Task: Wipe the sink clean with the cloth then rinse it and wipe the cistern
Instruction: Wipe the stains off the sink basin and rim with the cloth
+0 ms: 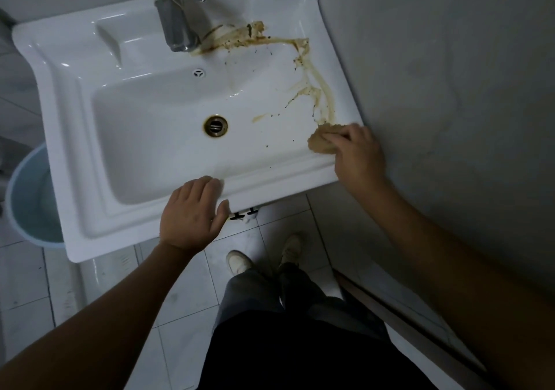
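A white ceramic sink (90,149) fills the upper middle of the head view. A brown smear (315,71) runs from the base of the metal tap (177,20) along the back ledge and down the right rim. My right hand (357,152) presses a bunched tan cloth (319,144) on the sink's right front corner, at the lower end of the smear. My left hand (192,212) rests flat on the front rim with fingers spread, holding nothing. The drain (215,126) has a rusty ring. No cistern is in view.
A grey wall (450,74) stands close against the sink's right side. A pale blue bucket (30,200) sits on the floor to the left, partly under the sink. White floor tiles (186,296) and my shoes (240,262) lie below.
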{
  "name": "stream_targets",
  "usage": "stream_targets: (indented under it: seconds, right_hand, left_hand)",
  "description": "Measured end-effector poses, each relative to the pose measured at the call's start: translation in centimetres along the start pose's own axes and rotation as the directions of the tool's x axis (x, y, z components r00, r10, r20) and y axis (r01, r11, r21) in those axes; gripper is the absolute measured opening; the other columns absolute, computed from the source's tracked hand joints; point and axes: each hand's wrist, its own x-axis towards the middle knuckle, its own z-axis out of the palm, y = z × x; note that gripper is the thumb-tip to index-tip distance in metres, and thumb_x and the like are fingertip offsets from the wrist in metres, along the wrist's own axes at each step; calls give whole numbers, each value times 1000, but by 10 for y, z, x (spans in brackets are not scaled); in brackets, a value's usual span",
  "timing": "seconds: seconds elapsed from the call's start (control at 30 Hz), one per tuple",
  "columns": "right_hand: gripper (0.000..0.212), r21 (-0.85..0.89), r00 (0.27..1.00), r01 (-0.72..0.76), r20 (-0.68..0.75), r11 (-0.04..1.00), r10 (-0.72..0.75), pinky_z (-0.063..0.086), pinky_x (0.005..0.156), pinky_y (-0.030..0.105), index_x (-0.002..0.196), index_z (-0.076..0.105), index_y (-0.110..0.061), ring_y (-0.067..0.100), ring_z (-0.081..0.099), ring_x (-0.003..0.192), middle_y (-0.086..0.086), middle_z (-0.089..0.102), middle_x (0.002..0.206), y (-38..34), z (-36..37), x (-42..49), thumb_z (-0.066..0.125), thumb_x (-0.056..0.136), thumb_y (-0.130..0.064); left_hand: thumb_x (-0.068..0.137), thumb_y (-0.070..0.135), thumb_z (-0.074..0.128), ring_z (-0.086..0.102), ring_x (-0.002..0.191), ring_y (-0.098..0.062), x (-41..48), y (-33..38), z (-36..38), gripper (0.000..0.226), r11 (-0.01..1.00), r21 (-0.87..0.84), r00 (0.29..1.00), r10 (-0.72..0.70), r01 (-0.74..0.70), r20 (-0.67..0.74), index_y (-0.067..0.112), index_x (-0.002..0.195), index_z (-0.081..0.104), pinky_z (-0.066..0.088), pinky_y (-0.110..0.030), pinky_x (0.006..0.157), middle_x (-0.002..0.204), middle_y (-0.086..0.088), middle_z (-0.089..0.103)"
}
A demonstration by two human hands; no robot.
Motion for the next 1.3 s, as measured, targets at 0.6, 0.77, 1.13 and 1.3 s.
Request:
stream_targets:
  seconds: [0.6,0.77,1.13,1.3]
  right_hand:
    - [45,-8,998,51,-26,999,-52,44,93,44,125,65,-22,35,51,110,13,57,119,-27,21,101,51,85,-8]
    - [44,12,999,36,-4,999,-36,45,96,45,128,63,-23,35,49,115,11,55,122,-23,20,75,56,88,-9]
    - [40,-29,996,-23,-90,999,20,41,105,43,128,62,-22,33,46,127,11,55,132,-60,47,211,58,88,-15]
    - [36,26,992,-52,-116,998,55,43,102,42,125,64,-24,30,47,127,7,56,132,-68,55,229,52,92,-18]
  left_hand:
    - [97,41,44,60,109,-32,2,-3,3,46,1000,21,1000,7,-7,-20,7,125,59,46,-42,90,123,-12,64]
    - [97,44,41,60,111,-33,1,-4,2,50,1000,17,999,-14,14,30,8,126,61,46,-43,93,124,-13,64]
    - [98,42,41,63,108,-34,5,-5,4,51,1000,17,1000,10,-10,-1,4,122,65,48,-43,93,121,-16,66]
    - [98,42,42,63,108,-35,4,-6,6,51,1000,14,1000,9,-9,-6,4,122,66,48,-44,94,121,-16,66]
